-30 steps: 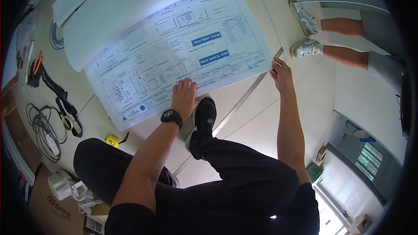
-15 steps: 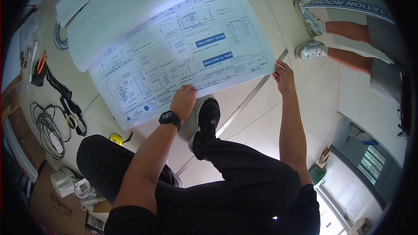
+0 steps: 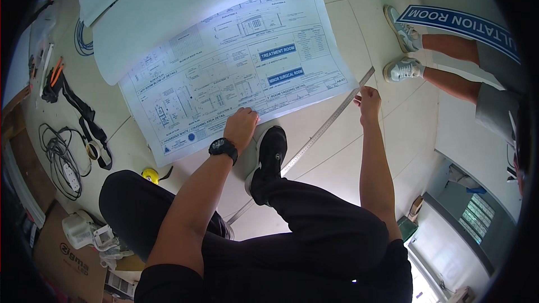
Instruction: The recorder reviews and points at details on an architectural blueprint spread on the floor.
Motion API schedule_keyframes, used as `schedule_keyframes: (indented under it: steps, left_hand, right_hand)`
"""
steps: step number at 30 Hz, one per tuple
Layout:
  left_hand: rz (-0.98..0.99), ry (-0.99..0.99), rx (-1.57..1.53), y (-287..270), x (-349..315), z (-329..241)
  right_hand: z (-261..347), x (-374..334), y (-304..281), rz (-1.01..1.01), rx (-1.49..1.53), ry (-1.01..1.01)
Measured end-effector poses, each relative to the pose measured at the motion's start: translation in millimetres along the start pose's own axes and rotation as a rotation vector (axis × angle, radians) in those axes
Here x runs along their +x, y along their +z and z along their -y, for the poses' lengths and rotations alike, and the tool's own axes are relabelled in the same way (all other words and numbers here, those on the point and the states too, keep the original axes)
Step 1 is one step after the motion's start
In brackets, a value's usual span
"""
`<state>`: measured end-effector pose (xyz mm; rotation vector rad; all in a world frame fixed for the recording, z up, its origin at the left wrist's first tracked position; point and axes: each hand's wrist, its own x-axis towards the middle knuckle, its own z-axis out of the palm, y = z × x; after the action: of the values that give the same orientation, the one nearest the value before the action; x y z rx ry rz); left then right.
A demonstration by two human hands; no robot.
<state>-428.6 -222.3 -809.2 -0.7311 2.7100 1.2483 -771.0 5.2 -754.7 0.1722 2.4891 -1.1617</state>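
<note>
Fingers of left hand (image 3: 241, 126) press flat, right hand (image 3: 368, 101) pinches corner of large white floor-plan sheet (image 3: 236, 70).

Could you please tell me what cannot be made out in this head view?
- Steel ruler: its middle is hidden behind the shoe.
- Drawing sheet: far part covered by rolled sheets.
- Left hand fingertips' grip on the sheet: unclear.
- Bystander: cut off by the edge.
</note>
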Motion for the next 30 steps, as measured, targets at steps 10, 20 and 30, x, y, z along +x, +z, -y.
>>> schedule_keyframes:
  steps: [10, 20, 30]
  left_hand:
    - [-0.018, -0.025, -0.041, -5.7, 2.1, 0.8]
    - [-0.053, -0.048, -0.036, 9.4, -9.2, 11.4]
    - [0.023, -0.323, 0.170, 12.5, -35.4, 41.5]
  right_hand:
    - [16.0, -44.7, 40.3, 0.247, -0.292, -0.138]
    - [24.8, -82.2, 67.6, 0.716, -0.357, -0.052]
    - [-1.3, -79.9, 73.7, 0.891, -0.553, -0.143]
